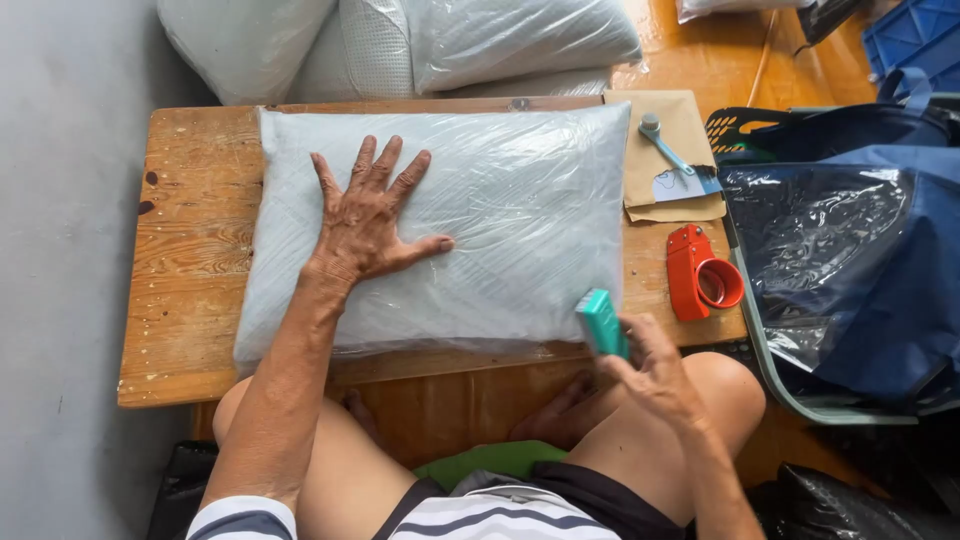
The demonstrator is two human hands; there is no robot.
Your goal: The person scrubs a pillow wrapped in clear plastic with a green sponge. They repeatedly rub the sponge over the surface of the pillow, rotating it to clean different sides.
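Left hand [368, 222] is spread flat, fingers splayed, pressing down on the pillow [440, 225], and right hand [655, 372] is closed around a small teal block [601, 322], holding it upright at the pillow's near right corner. From where I'm watching, the pillow is the big item: pale blue-grey, wrapped in clear plastic, lying lengthwise across the low wooden desk [185, 290] and covering most of its top. Off to the right I've got a large navy bag [850, 250] with a glossy clear panel, standing just beside the desk edge. More plastic-wrapped pillows [420, 45] are stacked behind the desk at the far side. On the desk's right end sits a brown paper envelope [665, 150] with a small blue-handled cutter [662, 142] lying on top of it. Nearer me, a red tape dispenser [700, 272] rests on the wood, just right of the pillow and close to the teal block.
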